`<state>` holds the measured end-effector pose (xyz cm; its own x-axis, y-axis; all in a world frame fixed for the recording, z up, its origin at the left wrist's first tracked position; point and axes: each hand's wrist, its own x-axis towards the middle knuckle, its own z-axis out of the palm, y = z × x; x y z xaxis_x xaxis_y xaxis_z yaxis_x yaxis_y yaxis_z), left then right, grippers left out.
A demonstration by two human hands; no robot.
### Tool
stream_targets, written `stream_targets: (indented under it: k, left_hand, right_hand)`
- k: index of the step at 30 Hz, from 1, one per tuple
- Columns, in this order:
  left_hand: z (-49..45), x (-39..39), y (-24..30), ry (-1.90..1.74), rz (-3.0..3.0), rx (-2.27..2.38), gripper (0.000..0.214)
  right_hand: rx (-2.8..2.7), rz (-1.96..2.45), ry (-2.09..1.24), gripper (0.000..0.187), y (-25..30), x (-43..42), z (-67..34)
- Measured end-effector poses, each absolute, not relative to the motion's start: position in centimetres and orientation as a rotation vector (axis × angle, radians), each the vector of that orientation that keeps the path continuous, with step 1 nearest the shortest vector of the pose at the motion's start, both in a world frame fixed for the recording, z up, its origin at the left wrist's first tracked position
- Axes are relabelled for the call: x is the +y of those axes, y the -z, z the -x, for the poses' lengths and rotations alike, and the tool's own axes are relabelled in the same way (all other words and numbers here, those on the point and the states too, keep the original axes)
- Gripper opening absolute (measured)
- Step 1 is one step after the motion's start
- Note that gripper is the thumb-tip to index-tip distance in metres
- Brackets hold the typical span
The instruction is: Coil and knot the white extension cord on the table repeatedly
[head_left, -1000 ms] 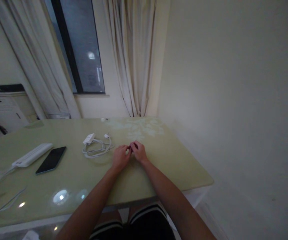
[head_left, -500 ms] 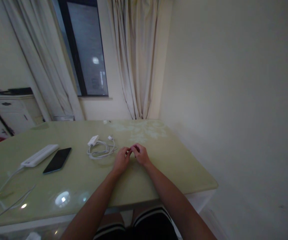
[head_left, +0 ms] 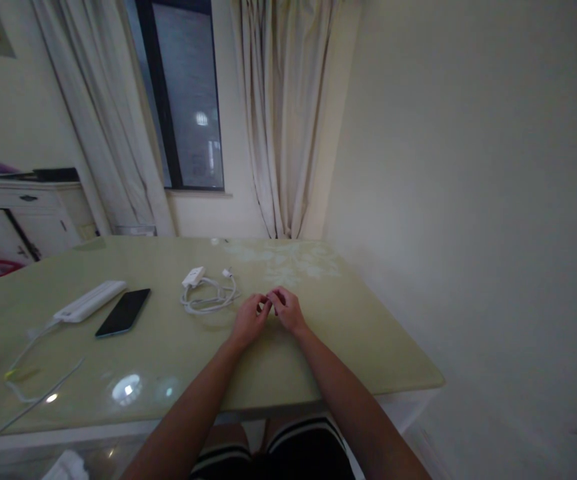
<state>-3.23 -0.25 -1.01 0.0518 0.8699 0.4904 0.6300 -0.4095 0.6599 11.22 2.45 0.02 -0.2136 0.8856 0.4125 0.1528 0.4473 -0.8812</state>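
Both hands meet fingertip to fingertip just above the pale green tabletop (head_left: 358,340). My left hand (head_left: 251,317) is closed in a pinch, thumb against fingers. Touching it from the right, my right hand (head_left: 287,311) is pinched too. Whatever lies between the fingertips, if anything, is too small and too hidden to name. Just left of my left hand lies a white charger (head_left: 193,277) with its white cable (head_left: 203,309) looped in a loose coil on the table.
Farther left lie a dark-screened phone (head_left: 124,312) and a white power strip (head_left: 91,301) with its cord. A thin cable (head_left: 33,405) runs over the front edge. The wall (head_left: 493,233) borders the table's right side; curtains (head_left: 288,120) hang behind.
The view has turned slightly left, so the table things sit farther right in the picture. My hands stay together in nearly the same pinched pose.
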Motion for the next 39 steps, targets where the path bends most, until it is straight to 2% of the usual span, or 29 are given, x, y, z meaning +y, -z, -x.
stream_targets:
  k: [12,22,39]
  left_hand:
    - [3.47,-0.12,1.14,-1.248,-2.048,1.585,0.018]
    - [3.42,0.02,1.12,-1.289,-2.093,1.532,0.014]
    - [3.39,0.1,1.63,-1.459,-2.181,1.461,0.016]
  right_hand:
    - [-1.699,0.889,-0.847,0.028,0.34,2.44,-11.21]
    - [-1.682,0.859,-0.958,0.032,0.05,2.02,-11.06]
    - [-1.695,0.877,-0.938,0.034,0.31,2.19,-11.23]
